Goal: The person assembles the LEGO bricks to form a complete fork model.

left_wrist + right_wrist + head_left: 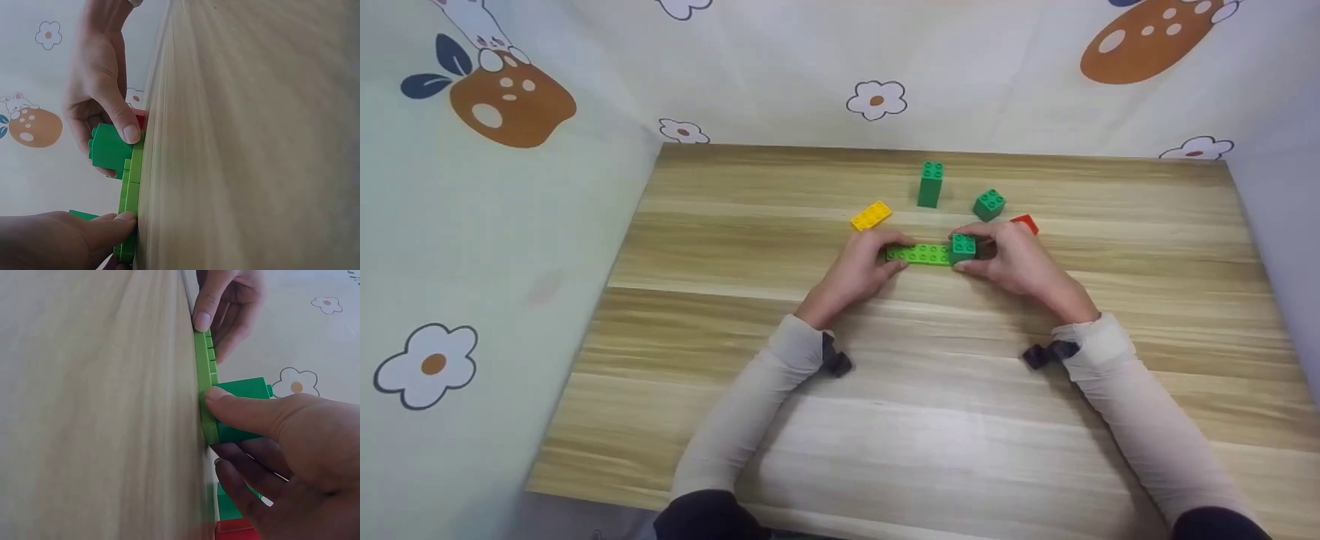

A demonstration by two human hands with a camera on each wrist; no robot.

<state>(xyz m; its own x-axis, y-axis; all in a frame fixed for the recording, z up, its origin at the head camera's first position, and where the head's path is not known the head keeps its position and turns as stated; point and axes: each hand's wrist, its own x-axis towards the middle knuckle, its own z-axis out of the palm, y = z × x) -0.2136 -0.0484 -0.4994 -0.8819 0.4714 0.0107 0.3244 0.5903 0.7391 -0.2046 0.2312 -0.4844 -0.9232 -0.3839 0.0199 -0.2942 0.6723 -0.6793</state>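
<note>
A long light-green toy brick strip (928, 255) lies flat on the wooden table, its studs facing up. My left hand (864, 264) pinches the strip's left end between thumb and fingers. At the other end, a dark-green building block (963, 248) stands on the strip. My right hand (1020, 259) grips that block and the strip end, thumb on the near side and fingers behind. In the right wrist view, the thumb (230, 402) presses where block and strip meet. A seam crosses the strip's side (134, 183) in the left wrist view.
Behind the hands lie a yellow flat brick (871, 216), a tall green block (931, 184), and a small green block (989, 204). A red brick (1026, 223) sits partly hidden behind the right hand. A patterned cloth wall (780, 75) borders the table's back edge.
</note>
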